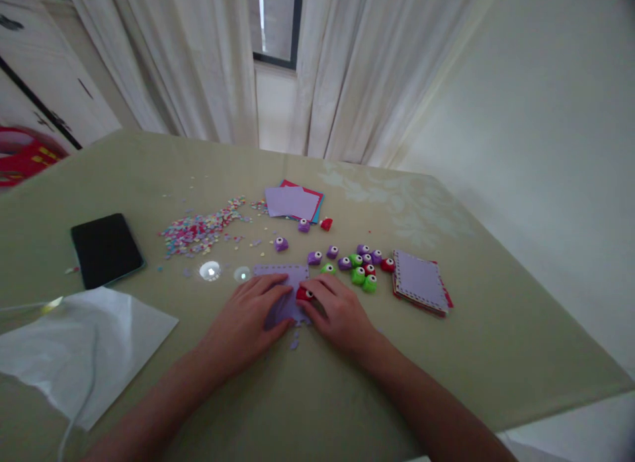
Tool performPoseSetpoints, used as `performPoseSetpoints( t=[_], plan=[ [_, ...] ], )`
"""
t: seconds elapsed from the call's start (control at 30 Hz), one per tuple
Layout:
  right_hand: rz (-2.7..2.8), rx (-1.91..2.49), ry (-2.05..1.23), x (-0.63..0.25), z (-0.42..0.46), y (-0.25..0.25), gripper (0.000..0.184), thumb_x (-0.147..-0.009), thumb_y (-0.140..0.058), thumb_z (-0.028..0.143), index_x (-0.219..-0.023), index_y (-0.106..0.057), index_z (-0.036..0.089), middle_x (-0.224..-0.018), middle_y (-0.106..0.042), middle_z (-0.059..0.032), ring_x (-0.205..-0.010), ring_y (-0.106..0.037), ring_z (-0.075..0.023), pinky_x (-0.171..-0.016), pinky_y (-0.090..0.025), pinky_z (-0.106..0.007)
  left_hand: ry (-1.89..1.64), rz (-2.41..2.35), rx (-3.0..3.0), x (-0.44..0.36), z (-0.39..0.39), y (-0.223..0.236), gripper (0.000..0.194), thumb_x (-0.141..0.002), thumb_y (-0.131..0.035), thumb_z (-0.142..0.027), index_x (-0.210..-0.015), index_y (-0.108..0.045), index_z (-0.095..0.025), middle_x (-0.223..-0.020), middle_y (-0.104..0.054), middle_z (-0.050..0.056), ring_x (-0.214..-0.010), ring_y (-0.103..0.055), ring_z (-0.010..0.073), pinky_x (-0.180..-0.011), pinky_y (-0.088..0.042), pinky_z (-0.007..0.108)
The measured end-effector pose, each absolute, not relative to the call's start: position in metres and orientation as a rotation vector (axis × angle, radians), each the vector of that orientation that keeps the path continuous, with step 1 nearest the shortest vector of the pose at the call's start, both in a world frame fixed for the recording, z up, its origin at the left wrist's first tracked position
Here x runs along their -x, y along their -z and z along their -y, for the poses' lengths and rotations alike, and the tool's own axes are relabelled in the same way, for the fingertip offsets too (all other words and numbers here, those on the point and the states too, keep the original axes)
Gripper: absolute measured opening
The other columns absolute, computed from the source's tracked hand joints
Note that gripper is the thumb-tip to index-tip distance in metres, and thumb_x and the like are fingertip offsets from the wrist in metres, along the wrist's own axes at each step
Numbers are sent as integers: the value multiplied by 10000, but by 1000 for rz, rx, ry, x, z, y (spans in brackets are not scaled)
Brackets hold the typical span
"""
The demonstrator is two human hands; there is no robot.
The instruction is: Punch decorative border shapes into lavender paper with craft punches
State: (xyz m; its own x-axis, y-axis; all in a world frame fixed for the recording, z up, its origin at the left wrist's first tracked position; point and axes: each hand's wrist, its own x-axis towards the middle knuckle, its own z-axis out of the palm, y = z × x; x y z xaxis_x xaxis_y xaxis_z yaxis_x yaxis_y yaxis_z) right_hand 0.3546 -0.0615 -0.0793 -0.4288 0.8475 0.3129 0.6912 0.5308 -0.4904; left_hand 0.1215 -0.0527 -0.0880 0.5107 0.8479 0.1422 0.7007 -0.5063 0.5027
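Note:
A lilac paper square (284,277) lies on the table in front of me. My left hand (248,320) rests flat on its left part, fingers stretched out and holding it down. My right hand (337,313) is curled over a small red paper punch (303,294) that sits on the sheet's right edge, fingers pressed on it. A few lilac scraps (294,343) lie below the sheet.
Several purple, green and red punches (358,263) sit right of the sheet, beside a stack of punched cards (421,281). Coloured sheets (294,202) and a confetti pile (198,231) lie further back. A black tablet (106,249) and white plastic sheet (84,346) lie left.

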Motion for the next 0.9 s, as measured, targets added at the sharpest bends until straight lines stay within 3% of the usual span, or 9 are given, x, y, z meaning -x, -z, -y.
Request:
performPoseSetpoints(
  t=[0.4,0.5,0.63,0.73,0.83,0.9],
  plan=[
    [2366,1234,-356,-351,63,75,167,-1077,-643,252,-1169,-762,180,-1055,-736,-138,-1007,-696,-291,-924,-578,-425,-563,-1287,-2404,-120,53,91,443,-927,-758,-303,-1365,-725,-243,-1494,-700,126,-1358,-656,368,-1173,-513,588],
    [2042,1204,-626,-355,63,63,220,-1061,-689,343,-1208,-771,202,-1090,-753,-122,-1014,-697,-267,-929,-570,-406,-556,-1285,-2402,-120,53,90,444,-936,-760,-322,-1372,-716,-244,-1499,-695,129,-1358,-652,367,-1163,-516,587],
    [1423,1128,-1256,-357,61,61,302,-1010,-733,490,-1119,-805,218,-968,-775,-60,-799,-674,-188,-714,-555,-304,-597,-1284,-2401,-121,53,89,482,-927,-796,-347,-1392,-697,-265,-1467,-718,119,-1338,-661,368,-1149,-516,584],
    [1109,1057,-1496,-355,58,67,366,-929,-810,536,-1077,-798,201,-913,-764,-51,-712,-637,-153,-632,-530,-267,-586,-1280,-2412,-122,52,90,470,-932,-799,-368,-1378,-704,-256,-1457,-726,117,-1325,-670,368,-1142,-522,583],
    [1078,1084,-1399,-362,54,60,381,-869,-874,518,-1064,-766,210,-887,-768,-43,-720,-660,-157,-628,-544,-260,-537,-1268,-2434,-122,53,92,444,-956,-770,-397,-1365,-717,-232,-1481,-712,129,-1336,-666,370,-1149,-522,589],
    [1210,1160,-1066,-382,52,43,320,-877,-874,481,-998,-758,208,-892,-776,-49,-750,-682,-171,-666,-570,-282,-519,-1271,-2447,-122,53,94,437,-970,-751,-415,-1367,-721,-235,-1500,-702,126,-1345,-663,369,-1156,-519,591]
  ],
)
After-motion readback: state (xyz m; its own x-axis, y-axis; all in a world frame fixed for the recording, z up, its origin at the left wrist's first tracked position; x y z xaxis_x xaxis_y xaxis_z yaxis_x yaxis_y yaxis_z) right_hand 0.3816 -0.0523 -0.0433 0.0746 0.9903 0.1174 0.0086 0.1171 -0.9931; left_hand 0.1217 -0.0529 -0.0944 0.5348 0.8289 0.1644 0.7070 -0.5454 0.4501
